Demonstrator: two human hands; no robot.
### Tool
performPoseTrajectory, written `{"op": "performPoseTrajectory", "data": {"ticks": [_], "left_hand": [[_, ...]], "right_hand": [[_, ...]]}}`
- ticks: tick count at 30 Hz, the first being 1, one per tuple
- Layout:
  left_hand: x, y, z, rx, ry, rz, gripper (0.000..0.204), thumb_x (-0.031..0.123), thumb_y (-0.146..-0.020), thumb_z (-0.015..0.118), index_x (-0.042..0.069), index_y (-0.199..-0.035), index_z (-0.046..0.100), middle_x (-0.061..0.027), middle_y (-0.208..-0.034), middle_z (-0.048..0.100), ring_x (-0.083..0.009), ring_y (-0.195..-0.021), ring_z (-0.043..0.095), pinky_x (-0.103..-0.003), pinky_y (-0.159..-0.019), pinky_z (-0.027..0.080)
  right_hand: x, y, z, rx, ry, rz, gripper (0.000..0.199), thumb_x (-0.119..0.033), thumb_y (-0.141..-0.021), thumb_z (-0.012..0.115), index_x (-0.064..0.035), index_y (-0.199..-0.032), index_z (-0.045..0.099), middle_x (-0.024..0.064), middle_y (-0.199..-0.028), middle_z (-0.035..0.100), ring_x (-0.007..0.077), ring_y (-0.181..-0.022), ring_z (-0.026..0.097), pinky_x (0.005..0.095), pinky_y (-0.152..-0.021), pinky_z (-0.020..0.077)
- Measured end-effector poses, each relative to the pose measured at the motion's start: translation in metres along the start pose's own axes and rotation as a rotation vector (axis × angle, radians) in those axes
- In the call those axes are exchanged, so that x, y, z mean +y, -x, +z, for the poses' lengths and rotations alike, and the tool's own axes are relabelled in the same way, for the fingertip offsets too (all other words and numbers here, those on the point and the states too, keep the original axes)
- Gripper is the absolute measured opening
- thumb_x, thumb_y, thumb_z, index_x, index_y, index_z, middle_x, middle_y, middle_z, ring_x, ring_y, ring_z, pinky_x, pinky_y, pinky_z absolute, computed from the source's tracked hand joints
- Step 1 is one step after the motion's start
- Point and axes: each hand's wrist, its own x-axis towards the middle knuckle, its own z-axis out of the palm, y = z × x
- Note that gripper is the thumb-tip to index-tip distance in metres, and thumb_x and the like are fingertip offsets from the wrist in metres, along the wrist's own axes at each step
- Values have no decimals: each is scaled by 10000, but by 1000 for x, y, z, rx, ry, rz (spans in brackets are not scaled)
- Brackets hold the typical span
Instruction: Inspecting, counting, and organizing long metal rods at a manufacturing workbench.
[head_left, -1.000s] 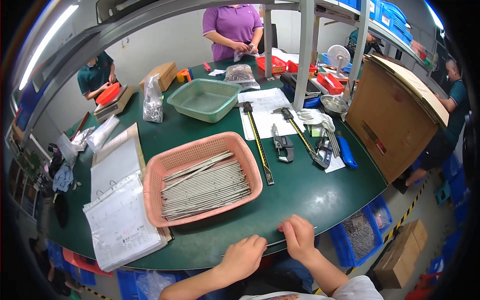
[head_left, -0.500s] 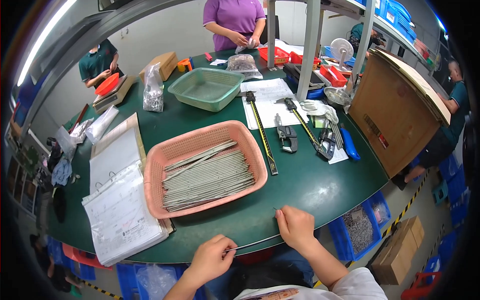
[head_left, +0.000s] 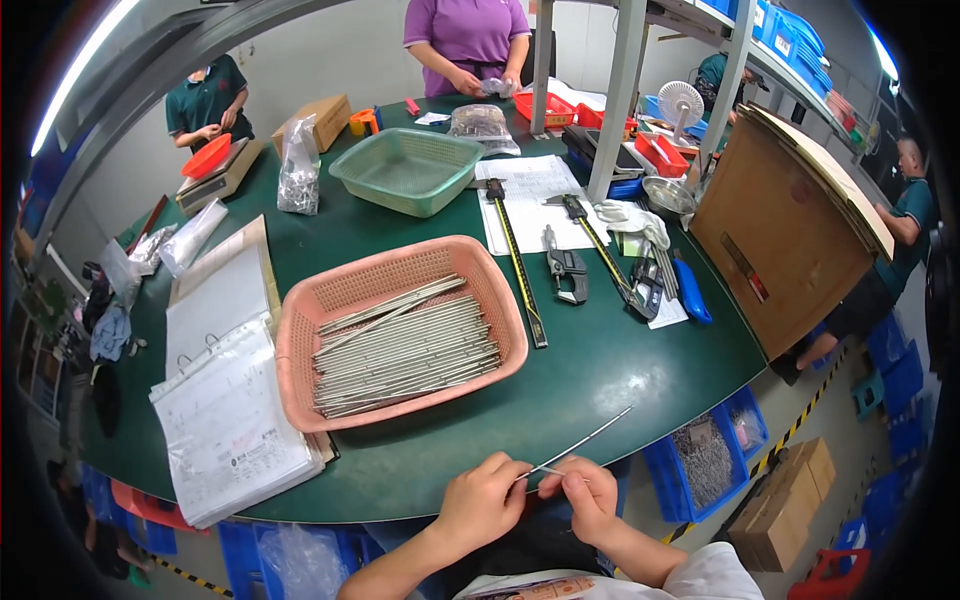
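Observation:
A thin metal rod (head_left: pixel 590 436) slants up to the right over the table's front edge. My left hand (head_left: pixel 488 500) is closed, pinching the rod's near end between thumb and fingers. Close beside it, my right hand (head_left: pixel 588 497) is closed just below the rod, its fingers curled. A short, thin, pale piece shows between the two hands at the right fingers; what it is I cannot make out. Beyond the hands, a pink plastic basket (head_left: pixel 292 372) holds many similar rods (head_left: pixel 405 350), mostly lying side by side, with a few crossing at the back.
An open binder (head_left: pixel 222 425) lies left of the basket. Behind stands a green basket (head_left: pixel 400 200). Calipers (head_left: pixel 515 260), a micrometer (head_left: pixel 567 270) and a blue-handled tool (head_left: pixel 690 290) lie to the right, near a large cardboard box (head_left: pixel 780 240). Blue bins (head_left: pixel 705 460) stand below the table edge.
My hands have come together, the left moving right and the right dropping slightly. The rod, earlier stretched between both hands, now points up to the right. The view has shifted slightly.

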Motion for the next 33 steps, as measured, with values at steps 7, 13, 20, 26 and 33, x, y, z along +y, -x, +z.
{"op": "performPoseTrajectory", "data": {"ticks": [7, 13, 20, 26, 33], "left_hand": [[9, -1, 1, -12, 166, -35, 113, 89, -758, 589, 37, -859, 589, -83, -772, 585, -231, -575, 586, -324, -494, 459], [-4, 5, 2, -202, 874, -224, 392, 322, -886, 423, -12, -1073, 504, -130, -1112, 544, -195, -902, 570, -306, -722, 448], [10, -1, 36, -327, 1590, 80, 746, 554, -891, 129, -24, -1362, 151, -160, -1425, 166, -264, -1313, 182, -385, -1072, 94], [0, 1, 21, -387, 825, 227, 568, 378, -916, 249, -47, -1281, 341, -199, -1256, 437, -310, -1200, 377, -395, -1026, 223], [13, 3, 35, -234, 1011, 262, 601, 361, -894, 345, -75, -1302, 273, -227, -1333, 316, -317, -1191, 382, -376, -1017, 235]], "right_hand": [[5, -34, 7, 108, 530, -389, 73, -56, -787, 514, -40, -754, 578, 85, -665, 561, 260, -600, 544, 343, -530, 415], [-14, -41, 0, 203, 674, -372, 163, -79, -829, 487, -8, -735, 600, 114, -586, 550, 214, -462, 526, 299, -438, 399], [-37, -41, -2, 156, 471, -474, 166, -72, -822, 478, 15, -720, 577, 101, -566, 546, 197, -440, 511, 280, -421, 389], [-48, -40, -21, 296, 570, -511, 291, -182, -865, 425, 2, -680, 552, 63, -502, 491, 144, -395, 440, 254, -378, 326], [-48, -38, -10, 62, 389, -545, 224, -132, -819, 464, 13, -697, 585, 94, -545, 553, 188, -401, 482, 285, -385, 375]]}}
